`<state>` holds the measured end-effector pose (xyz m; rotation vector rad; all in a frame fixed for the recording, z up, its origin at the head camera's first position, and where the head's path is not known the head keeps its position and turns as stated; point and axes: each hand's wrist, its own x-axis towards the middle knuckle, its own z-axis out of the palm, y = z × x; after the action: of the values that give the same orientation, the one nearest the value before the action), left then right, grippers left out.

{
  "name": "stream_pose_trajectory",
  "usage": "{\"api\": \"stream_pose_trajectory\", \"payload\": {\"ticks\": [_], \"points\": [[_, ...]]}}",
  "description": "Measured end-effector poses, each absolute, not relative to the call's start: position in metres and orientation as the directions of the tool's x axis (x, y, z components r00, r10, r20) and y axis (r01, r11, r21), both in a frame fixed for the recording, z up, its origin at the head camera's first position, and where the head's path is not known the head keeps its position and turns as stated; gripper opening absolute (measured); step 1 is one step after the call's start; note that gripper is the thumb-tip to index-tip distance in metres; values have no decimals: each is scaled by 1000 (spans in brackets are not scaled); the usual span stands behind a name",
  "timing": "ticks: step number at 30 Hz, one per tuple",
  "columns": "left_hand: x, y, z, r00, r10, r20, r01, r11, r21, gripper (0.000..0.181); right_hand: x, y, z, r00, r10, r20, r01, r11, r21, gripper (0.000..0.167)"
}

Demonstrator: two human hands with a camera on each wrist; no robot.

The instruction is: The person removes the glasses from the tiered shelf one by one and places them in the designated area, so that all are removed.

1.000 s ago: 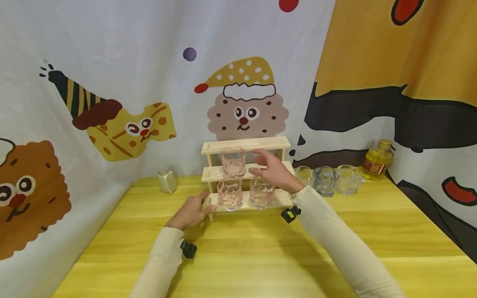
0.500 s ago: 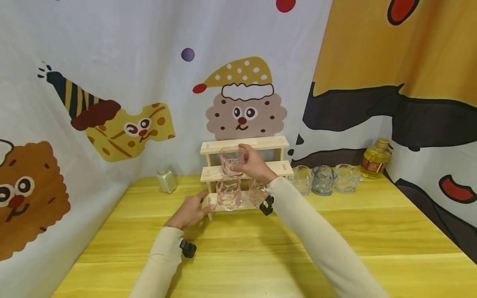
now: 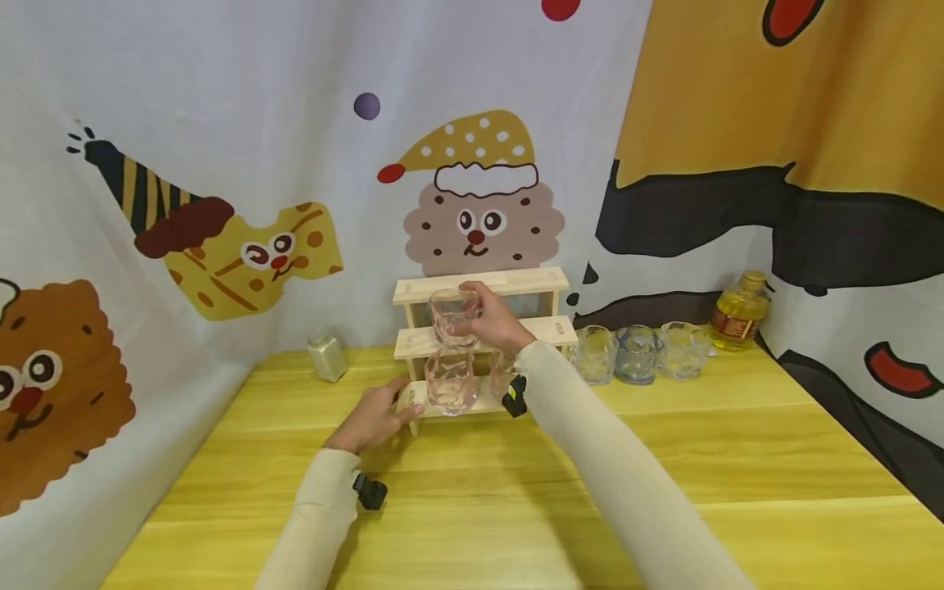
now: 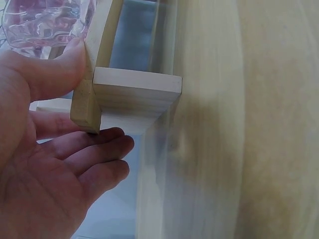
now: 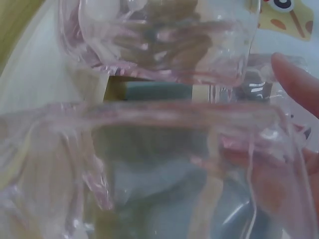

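- The upper pink tumbler (image 3: 446, 315) is see-through glass with a faint rosy tint, its thick sides moulded in wavy, uneven facets that catch bright streaks of light.
- It is upright, mouth up, at the left part of the middle shelf of a three-step wooden rack (image 3: 483, 284); whether its base touches the plank I cannot tell.
- The right hand (image 3: 496, 319) holds this tumbler from its right side, thumb toward the front and fingers toward the back.
- The left hand (image 3: 374, 416) pinches the left end of the rack's lowest shelf, thumb above and fingers reaching under the pale, unpainted wood.
- The lower left tumbler (image 3: 451, 383), of the same pink faceted glass, stands on that lowest shelf, near the left thumb.
- The lower right tumbler (image 3: 499, 377), matching in tint, stands beside it, partly hidden behind the right wrist.
- The rack stands on a yellow wood-grain table (image 3: 472, 508).
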<state>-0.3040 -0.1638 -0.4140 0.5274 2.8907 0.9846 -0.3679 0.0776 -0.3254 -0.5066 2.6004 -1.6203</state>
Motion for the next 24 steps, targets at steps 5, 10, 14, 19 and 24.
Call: {"api": "stream_pose_trajectory", "payload": {"ticks": [5,10,14,19,24], "points": [[-304,-165,-412,-937,339,83,318,731,604,61,-370,78,-323,-944,-295,144,-262,410,-874,78],[-303,-165,-413,-938,336,87,318,732,602,61,-367,77,-322,-946,-273,172,-278,419,-865,77],[-302,-163,-414,-943,322,81,305,743,596,59,-364,76,-324,-955,-226,191,-274,430,-860,77],[-301,-161,-411,-948,312,68,294,769,568,60,-362,78,-325,-964,-171,205,-261,450,-854,78],[-301,-160,-410,-953,298,62,282,788,547,60,-360,81,-318,-958,-158,240,-286,468,-836,78]]}}
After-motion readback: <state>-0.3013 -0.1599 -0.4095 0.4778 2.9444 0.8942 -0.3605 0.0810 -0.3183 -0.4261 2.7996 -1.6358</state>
